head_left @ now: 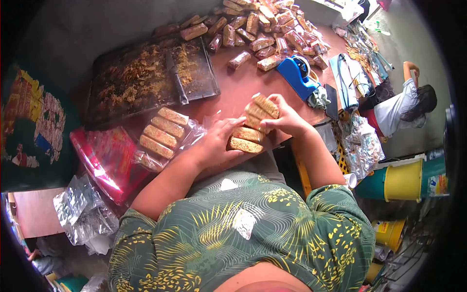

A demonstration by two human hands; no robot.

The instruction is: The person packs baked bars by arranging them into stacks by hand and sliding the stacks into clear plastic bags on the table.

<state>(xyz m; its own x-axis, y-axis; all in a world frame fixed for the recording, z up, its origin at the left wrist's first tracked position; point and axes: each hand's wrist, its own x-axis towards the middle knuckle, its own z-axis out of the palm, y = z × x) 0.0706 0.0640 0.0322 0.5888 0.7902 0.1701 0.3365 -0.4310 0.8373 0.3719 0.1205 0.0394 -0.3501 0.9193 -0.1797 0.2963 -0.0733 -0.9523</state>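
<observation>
Several oblong, golden-brown baked bars (246,145) sit side by side between my two hands, above the front of the table. My left hand (218,144) is closed along their left side. From the right, my right hand (288,117) grips the upper bars (262,108), its thumb and fingers on their edge; these look slightly blurred. Beside my left forearm, a clear plastic bag (192,134) holds another row of similar bars (164,131). Whether a wrapper surrounds the bars in my hands, I cannot tell.
Wrapped packs (265,41) are heaped at the back. A dark, crumb-covered tray (141,73) lies back left, and a blue tape dispenser (297,78) back right. Pink plastic packaging (109,160) is at the left. Another person (401,109) is at the right, near buckets (404,180).
</observation>
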